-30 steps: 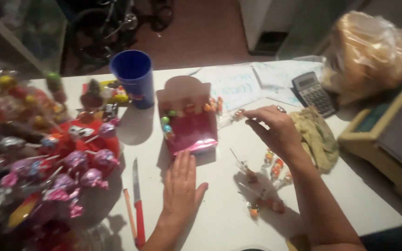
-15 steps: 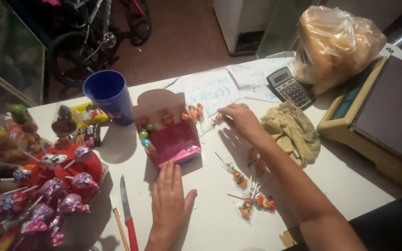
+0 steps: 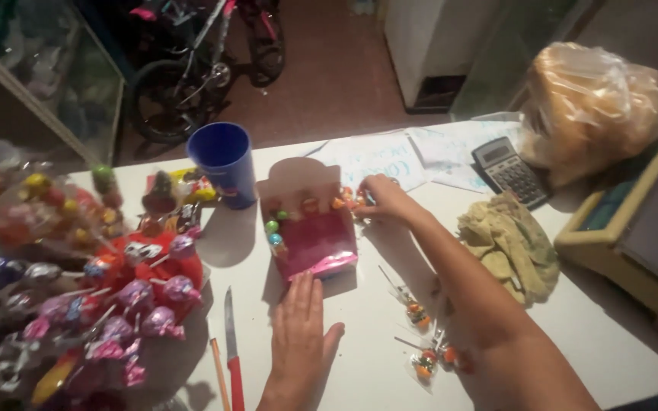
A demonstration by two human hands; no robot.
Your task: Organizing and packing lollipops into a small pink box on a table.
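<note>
White table [image 3: 359,380], far edge running behind a blue cup [image 3: 226,164] and calculator [image 3: 508,169]. Crowded at left with a heap of wrapped lollipops [image 3: 116,304]; bare strip at centre front. Pink display box [image 3: 310,224] mid-table, just right of the cup. Left hand [image 3: 298,335] flat, fingers spread, palm down, fingertips touching the box's near edge, holding nothing. Right hand [image 3: 378,199] pinched on a lollipop [image 3: 344,199] at the box's right rim. Knife [image 3: 231,354] beside the left hand. Loose lollipops [image 3: 420,335] under the right forearm.
</note>
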